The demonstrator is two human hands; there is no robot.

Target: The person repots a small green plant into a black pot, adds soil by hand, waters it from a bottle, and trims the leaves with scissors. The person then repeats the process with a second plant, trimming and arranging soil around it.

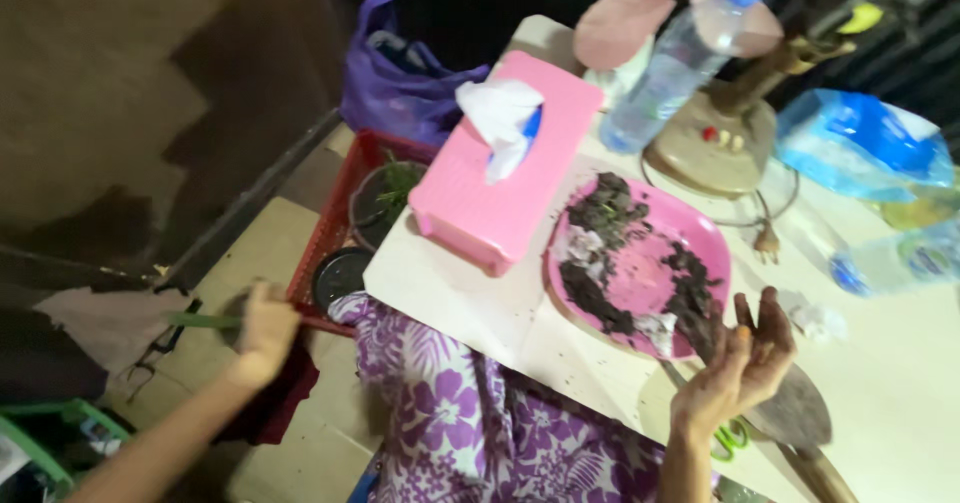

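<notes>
The head camera looked down on a white table [470, 293] whose near-left corner jutted toward the person's lap, covered in purple floral cloth [470, 423]. Left of that corner the floor lay open, tan and bare, with a red crate [335, 218] pressed against the table's left edge. The crate held a dark pot with a green plant [385, 198] and a smaller black pot [340, 275].

The table's far side was crowded. A pink tissue box [510, 168] stood near the left edge, with a clear water bottle [680, 63], a fan base [715, 148] and a blue plastic bag [860, 143] behind it. The near-right stretch of tabletop was less cluttered.

A pink plate [720, 238] smeared with dark soil sat just right of the tissue box. The right hand [740, 363] hovered at the plate's near-right rim, soil on its fingers, which were spread and slightly curled, gripping nothing. A trowel [795, 408] lay on the table just under and beyond that hand; whether the hand touched it could not be told.

The left hand [265, 328] reached out low over the floor, well apart from the plate, its arm stretched forward beside the crate's near corner. It was closed around a thin green stem-like thing [200, 320] pointing left, though blur hid the detail.
</notes>
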